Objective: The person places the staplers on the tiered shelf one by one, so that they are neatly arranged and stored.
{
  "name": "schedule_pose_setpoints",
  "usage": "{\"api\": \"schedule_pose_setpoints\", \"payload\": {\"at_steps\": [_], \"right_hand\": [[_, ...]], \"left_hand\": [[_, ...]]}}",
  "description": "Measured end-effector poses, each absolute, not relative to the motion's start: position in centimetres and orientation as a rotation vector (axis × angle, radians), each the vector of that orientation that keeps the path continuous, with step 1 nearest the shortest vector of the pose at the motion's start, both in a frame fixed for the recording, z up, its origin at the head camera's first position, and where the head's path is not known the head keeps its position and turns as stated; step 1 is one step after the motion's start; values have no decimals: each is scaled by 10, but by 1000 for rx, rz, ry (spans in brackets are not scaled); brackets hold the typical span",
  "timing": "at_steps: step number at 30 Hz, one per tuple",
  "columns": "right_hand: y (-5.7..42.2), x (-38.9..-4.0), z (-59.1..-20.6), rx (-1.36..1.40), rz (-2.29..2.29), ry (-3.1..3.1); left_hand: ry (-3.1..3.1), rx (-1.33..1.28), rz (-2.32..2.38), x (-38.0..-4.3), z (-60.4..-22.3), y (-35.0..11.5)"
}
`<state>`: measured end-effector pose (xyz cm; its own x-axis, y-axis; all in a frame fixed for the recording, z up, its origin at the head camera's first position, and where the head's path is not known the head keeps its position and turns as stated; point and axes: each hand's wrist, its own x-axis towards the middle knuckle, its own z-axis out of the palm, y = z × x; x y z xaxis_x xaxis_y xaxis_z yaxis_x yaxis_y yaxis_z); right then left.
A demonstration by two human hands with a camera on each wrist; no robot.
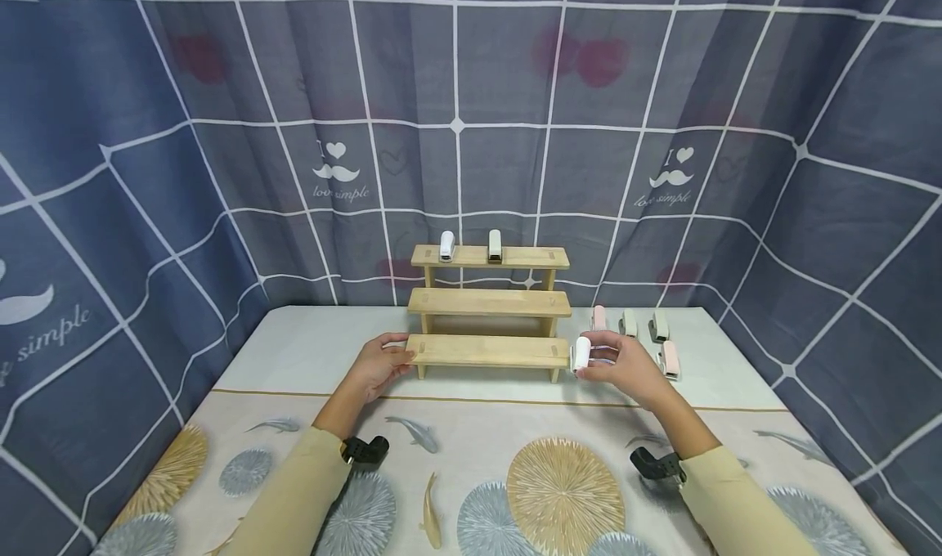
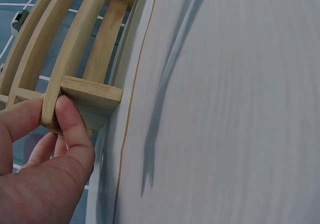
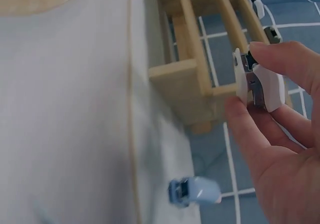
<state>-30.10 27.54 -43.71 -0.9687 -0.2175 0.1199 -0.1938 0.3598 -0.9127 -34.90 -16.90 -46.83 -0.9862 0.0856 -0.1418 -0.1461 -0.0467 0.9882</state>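
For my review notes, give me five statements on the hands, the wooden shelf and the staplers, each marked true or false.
1. The right hand holds a white stapler. True.
2. The left hand pinches the middle tier. False: it pinches the left end of the bottom tier.
3. Two staplers stand on the top tier. True.
4. The two pink staplers in the head view are left of the shelf. False: they are on the table, to its right.
5. A dark device is strapped to each wrist. True.

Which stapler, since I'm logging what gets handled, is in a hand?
The white stapler in the right hand; the others rest on the top shelf or the table.
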Motion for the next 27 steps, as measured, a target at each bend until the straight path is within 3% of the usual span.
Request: {"api": "schedule_pose_setpoints", "payload": {"at_steps": [27], "right_hand": [[226, -369, -370, -473, -1932, 2439]], "left_hand": [[2039, -79, 2158, -347, -466, -169]]}}
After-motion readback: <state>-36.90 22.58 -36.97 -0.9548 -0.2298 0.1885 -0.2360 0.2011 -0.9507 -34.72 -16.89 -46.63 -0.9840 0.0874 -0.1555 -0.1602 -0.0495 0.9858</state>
